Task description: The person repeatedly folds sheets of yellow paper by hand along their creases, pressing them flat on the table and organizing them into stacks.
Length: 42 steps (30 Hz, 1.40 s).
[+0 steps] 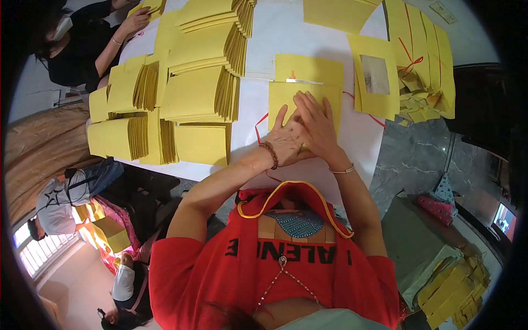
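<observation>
My left hand (286,137), with a brown beaded bracelet at its wrist, lies on a folded yellow paper sheet (279,94). Across it rests my right hand (318,122), which wears a light bangle; its fingers are stretched out over the same paper. Both hands are open, pressed flat and overlapping, so part of the left fingers is hidden. Just beyond the fold, another yellow panel (324,66) shows a white strip (304,82) and a small orange mark. Red string (260,127) sticks out from beneath the paper on both sides.
Stacks of folded yellow paper (195,93) stand on the white table (250,107) at left. A yellow piece with a grey patch (375,75) lies right, near red-tied yellow bundles (421,55). A co-worker's hand (136,21) holds yellow paper far left. Other people sit lower left.
</observation>
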Available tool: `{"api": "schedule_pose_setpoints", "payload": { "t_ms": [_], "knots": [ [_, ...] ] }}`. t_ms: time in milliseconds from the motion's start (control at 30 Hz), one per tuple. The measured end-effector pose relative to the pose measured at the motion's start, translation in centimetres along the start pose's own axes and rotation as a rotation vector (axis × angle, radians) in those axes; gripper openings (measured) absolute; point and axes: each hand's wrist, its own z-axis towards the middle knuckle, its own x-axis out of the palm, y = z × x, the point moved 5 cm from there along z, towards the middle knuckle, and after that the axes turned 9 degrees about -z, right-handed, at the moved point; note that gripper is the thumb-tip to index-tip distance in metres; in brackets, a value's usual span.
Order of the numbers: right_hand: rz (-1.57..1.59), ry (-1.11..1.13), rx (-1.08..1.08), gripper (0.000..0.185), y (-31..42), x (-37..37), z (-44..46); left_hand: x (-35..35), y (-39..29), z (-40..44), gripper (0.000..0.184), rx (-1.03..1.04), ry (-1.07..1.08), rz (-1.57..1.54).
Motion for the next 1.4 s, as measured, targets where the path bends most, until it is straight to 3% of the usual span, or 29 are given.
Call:
{"api": "schedule_pose_setpoints", "payload": {
  "t_ms": [100, 167, 200, 233, 300, 333, 400, 533, 733, 800, 900, 1067, 1400],
  "knots": [
    [0.241, -0.056, 0.109, 0.053, -0.6, -0.2, 0.0, -0.2, 0.6, -0.4, 0.062, 0.021, 0.003, 0.039],
    [0.284, -0.037, 0.137, 0.053, -0.8, -0.3, 0.1, -0.6, 1.6, -0.3, 0.056, -0.008, 0.023, -0.320],
    [0.331, -0.013, 0.175, 0.055, -0.9, 0.0, 0.1, -1.1, 2.4, -0.2, 0.050, -0.112, -0.133, -0.610],
    [0.334, -0.008, 0.172, 0.055, -0.6, 0.3, 0.0, -1.1, 2.7, -0.4, 0.050, -0.117, -0.135, -0.612],
    [0.051, -0.006, 0.151, 0.054, -0.2, 0.8, 0.2, -3.0, 3.7, -0.9, 0.048, -0.082, -0.433, -0.535],
    [0.052, 0.000, 0.149, 0.054, -0.1, 1.0, 0.3, -3.5, 3.6, -0.8, 0.048, -0.153, -0.404, -0.210],
    [-0.255, -0.003, 0.024, 0.055, 0.7, 0.8, 0.5, -2.2, 5.3, -0.9, 0.047, -0.211, -0.401, -0.018],
    [-0.269, 0.004, 0.021, 0.053, 1.0, 0.9, 0.5, -1.4, 6.5, -1.0, 0.047, -0.136, -0.405, -0.239],
    [-0.361, 0.081, 0.128, 0.061, -1.5, 0.4, -0.1, -1.4, 6.6, -0.9, 0.047, -0.126, -0.404, -0.204],
    [-0.309, -0.018, 0.210, 0.067, -3.5, -0.6, -0.9, -1.2, 6.6, -1.1, 0.047, -0.126, -0.398, -0.206],
    [-0.300, -0.026, 0.206, 0.071, -3.6, -0.3, -1.0, -1.3, 6.7, -0.9, 0.052, -0.115, -0.405, -0.161],
    [-0.273, -0.018, 0.191, 0.079, -3.9, 0.1, -1.3, -1.3, 6.4, -0.8, 0.075, -0.136, -0.352, -0.074],
    [-0.290, 0.024, 0.175, 0.094, -4.1, 0.4, -1.3, -1.5, 6.4, -0.9, 0.088, -0.136, -0.298, -0.065]
  ]
}}
